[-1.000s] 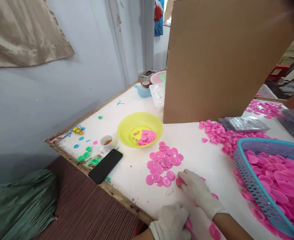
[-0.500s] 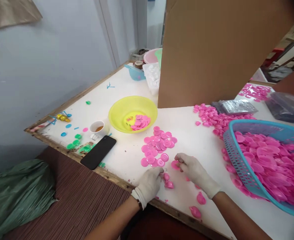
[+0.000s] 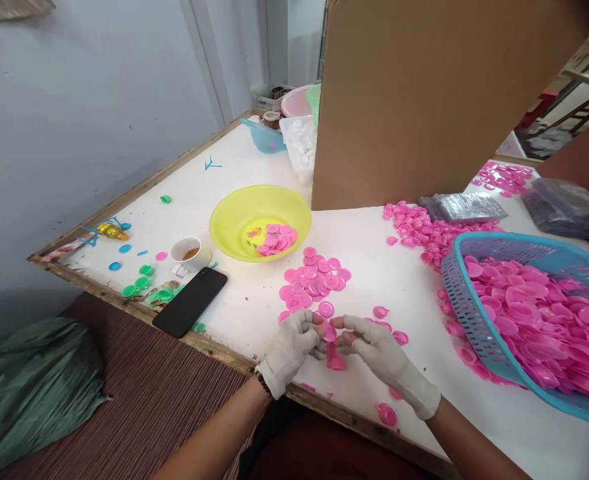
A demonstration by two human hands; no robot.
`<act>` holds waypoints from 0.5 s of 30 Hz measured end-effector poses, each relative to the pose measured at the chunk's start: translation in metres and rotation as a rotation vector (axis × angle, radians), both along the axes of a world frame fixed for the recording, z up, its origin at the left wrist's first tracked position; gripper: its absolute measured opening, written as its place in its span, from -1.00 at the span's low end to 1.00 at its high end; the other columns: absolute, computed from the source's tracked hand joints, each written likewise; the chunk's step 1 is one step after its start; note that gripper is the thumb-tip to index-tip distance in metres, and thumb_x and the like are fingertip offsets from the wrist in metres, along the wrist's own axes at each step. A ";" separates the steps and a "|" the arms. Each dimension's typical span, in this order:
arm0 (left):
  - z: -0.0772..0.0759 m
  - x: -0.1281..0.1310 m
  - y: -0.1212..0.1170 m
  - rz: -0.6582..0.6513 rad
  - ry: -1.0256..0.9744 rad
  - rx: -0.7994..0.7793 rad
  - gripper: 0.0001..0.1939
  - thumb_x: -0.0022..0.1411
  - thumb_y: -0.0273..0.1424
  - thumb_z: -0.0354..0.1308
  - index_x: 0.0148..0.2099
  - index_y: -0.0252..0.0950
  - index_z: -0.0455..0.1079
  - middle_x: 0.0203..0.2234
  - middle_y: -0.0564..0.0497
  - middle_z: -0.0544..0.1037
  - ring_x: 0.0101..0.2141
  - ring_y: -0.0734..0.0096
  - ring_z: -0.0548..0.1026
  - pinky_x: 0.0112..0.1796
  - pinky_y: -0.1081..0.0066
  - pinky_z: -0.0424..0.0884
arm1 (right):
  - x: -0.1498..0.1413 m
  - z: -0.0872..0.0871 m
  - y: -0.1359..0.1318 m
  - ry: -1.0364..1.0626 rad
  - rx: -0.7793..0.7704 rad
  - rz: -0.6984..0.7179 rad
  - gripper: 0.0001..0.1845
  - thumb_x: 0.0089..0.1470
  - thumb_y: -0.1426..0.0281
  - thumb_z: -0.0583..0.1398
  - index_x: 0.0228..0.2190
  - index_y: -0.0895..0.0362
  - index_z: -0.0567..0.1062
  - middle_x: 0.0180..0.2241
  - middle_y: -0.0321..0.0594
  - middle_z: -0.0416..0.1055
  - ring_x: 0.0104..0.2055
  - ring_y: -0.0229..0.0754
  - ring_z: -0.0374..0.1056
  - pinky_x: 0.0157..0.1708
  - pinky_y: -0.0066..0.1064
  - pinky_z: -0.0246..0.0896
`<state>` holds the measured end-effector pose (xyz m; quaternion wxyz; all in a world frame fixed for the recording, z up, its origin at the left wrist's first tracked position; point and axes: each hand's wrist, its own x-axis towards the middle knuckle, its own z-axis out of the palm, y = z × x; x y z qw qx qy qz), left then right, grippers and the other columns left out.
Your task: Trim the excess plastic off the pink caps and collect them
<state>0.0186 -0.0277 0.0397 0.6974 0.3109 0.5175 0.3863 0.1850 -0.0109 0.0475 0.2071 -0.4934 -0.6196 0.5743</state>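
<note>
My left hand [image 3: 291,347] and my right hand [image 3: 381,353], in pale gloves that leave the fingertips bare, meet near the table's front edge. Between their pinched fingers is a pink plastic disc [image 3: 329,332], tilted up. Just below it lies a pink cap-like piece [image 3: 336,362], partly behind the fingers. A loose pile of flat pink discs [image 3: 310,273] spreads beyond my left hand. To the right of my right hand are more pink cap-like pieces [image 3: 387,414]. Farther back, a yellow bowl [image 3: 229,230] holds several pink discs.
A blue basket [image 3: 451,287] full of pink pieces stands at right, with a pink heap [image 3: 424,230] behind it. A cardboard sheet [image 3: 399,107] rises at the back. Left are a black phone [image 3: 191,303], a cup [image 3: 187,253] and green pieces [image 3: 144,283].
My right hand has moved left to meet my left hand, and a pink disc is now between their fingers. Pink pieces formerly behind the right hand now show. The view has shifted slightly.
</note>
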 end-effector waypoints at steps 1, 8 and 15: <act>-0.001 0.002 -0.001 -0.014 0.002 0.014 -0.71 -0.02 -0.37 0.14 -0.22 -0.32 0.20 -0.63 0.15 0.38 -0.64 0.55 0.40 -0.57 0.51 0.37 | 0.001 -0.001 0.001 0.014 -0.097 -0.049 -0.67 -0.04 0.45 0.00 -0.20 0.10 0.39 -0.48 -0.30 0.39 -0.40 -0.22 0.38 -0.39 -0.37 0.32; -0.014 0.016 -0.022 -0.116 0.038 0.078 -0.72 -0.01 -0.49 0.00 -0.17 -0.30 0.15 -0.65 0.18 0.35 -0.69 0.56 0.34 -0.64 0.53 0.32 | 0.003 -0.008 -0.004 -0.031 -0.329 -0.029 -0.85 -0.14 0.44 0.08 -0.42 0.14 0.39 -0.59 -0.37 0.33 -0.58 -0.34 0.27 -0.61 -0.52 0.19; -0.021 0.003 -0.020 -0.088 0.353 0.138 -0.81 0.08 -0.47 -0.10 -0.21 -0.29 0.21 -0.60 0.15 0.32 -0.67 0.59 0.31 -0.66 0.58 0.23 | 0.007 -0.013 -0.003 -0.030 -0.309 -0.117 -0.92 -0.09 0.38 0.05 -0.54 0.12 0.26 -0.67 -0.39 0.30 -0.61 -0.33 0.27 -0.59 -0.50 0.19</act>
